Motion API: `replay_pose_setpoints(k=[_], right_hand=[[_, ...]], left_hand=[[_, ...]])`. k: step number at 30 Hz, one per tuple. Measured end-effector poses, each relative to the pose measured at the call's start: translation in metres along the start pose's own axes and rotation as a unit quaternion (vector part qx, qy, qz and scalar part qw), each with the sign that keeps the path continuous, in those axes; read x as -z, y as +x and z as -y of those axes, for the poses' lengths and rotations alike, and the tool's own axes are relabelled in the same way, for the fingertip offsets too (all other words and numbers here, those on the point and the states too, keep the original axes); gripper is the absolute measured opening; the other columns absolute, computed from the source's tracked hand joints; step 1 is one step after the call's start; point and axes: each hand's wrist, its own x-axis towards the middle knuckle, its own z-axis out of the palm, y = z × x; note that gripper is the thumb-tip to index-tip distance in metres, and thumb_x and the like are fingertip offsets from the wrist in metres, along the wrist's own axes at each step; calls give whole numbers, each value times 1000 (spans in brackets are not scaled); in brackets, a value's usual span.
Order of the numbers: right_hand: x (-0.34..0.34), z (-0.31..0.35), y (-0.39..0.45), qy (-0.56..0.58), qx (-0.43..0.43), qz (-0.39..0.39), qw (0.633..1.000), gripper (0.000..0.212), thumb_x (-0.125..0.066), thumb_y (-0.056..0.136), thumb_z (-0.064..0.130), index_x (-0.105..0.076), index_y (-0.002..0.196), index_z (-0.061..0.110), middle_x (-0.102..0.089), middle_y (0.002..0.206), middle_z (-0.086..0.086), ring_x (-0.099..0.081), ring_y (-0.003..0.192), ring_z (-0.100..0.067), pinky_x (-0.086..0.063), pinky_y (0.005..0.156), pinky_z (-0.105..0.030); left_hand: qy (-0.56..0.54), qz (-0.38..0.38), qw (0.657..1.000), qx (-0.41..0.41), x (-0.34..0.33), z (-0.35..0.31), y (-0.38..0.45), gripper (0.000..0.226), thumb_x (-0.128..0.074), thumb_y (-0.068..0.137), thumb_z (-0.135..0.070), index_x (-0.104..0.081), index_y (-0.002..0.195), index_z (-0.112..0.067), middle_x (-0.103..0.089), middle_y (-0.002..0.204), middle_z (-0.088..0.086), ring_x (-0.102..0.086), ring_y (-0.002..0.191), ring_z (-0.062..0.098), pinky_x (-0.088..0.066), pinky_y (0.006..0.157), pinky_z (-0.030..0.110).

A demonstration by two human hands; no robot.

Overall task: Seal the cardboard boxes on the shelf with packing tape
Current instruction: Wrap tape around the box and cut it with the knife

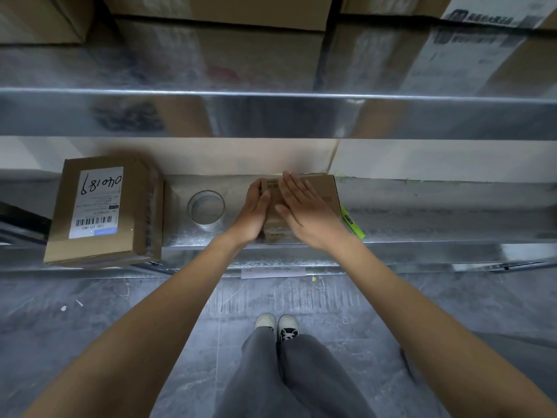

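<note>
Small cardboard box (319, 191) — flat on shelf (422, 212).

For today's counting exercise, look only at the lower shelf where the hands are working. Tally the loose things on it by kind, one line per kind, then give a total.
Cardboard boxes: 2, the labelled box and the small box under the left hand and right hand
Clear tape rolls: 1, the tape roll
Green highlighters: 1, the highlighter
Total: 4
</note>
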Motion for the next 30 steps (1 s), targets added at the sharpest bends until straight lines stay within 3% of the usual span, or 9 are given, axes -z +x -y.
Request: replay_pose_setpoints(k=[5, 9, 11, 17, 21, 24, 27, 30], right_hand=[[-16, 15, 10, -1, -100, -99, 990, 61, -19, 98, 32, -37, 145, -2, -34, 153, -17, -31, 143, -28, -23, 117, -40], [-22, 19, 11, -11, -123, -125, 984, 56, -26, 98, 28, -40, 144, -1, -39, 151, -16, -36, 141, -27, -31, 115, -43], [-24, 19, 8, -16, -123, -130, 984, 55, -28, 98, 27, -41, 143, -1, -40, 150, -16, -38, 140, -27, -32, 114, -42], [-32, 32, -27, -32, -96, -138, 985, 55, -31, 98, 29, -43, 141, -3, -41, 149, -18, -37, 140, -28, -29, 116, -42], [-42, 40, -60, -57, -91, -121, 987, 57, -28, 100, 32, -31, 149, 2, -29, 156, -13, -21, 147, -23, -14, 120, -42], [-44, 40, -61, -65, -88, -112, 988, 56, -28, 99, 28, -30, 149, 2, -29, 156, -12, -22, 147, -23, -17, 120, -45], [-30, 24, -57, 15, -54, -128, 990, 50, -40, 98, 16, -36, 146, 2, -37, 151, -15, -31, 142, -28, -27, 116, -47], [-9, -11, -53, 151, -159, -165, 962, 73, -64, 91, 34, -29, 150, 10, -32, 152, -15, -29, 141, -32, -25, 114, -31]], left_hand=[[5, 5, 1000, -6, 1, -2, -1, 33, -29, 105, -21, -27, 138, -13, -46, 131, 6, -48, 120, 16, -39, 93, 12], [9, -6, 1000, -16, -3, -3, -3, 43, -28, 93, -37, -27, 132, -20, -44, 135, 9, -47, 123, 19, -39, 103, 26], [7, -10, 1000, -13, -4, -3, -3, 43, -28, 92, -39, -27, 131, -21, -44, 136, 11, -46, 124, 20, -41, 104, 30], [-2, -17, 1000, -19, -6, 1, -3, 44, -29, 95, -37, -30, 133, -15, -46, 131, 8, -49, 117, 14, -40, 93, 11], [-12, -14, 1000, -6, -5, 2, -3, 41, -29, 96, -44, -30, 131, -23, -47, 133, 8, -51, 119, 17, -43, 99, 25], [-4, -8, 1000, -1, -4, -2, -3, 30, -28, 105, -34, -31, 131, -21, -49, 129, 5, -53, 114, 11, -43, 94, 17], [-4, -2, 1000, 3, 0, -5, -3, 29, -30, 102, -37, -33, 128, -25, -52, 121, -2, -53, 107, 3, -41, 90, 14], [10, -1, 1000, 29, 5, -2, -3, 34, -29, 105, -34, -31, 137, -21, -52, 117, -9, -50, 116, 13, -39, 95, 20]])
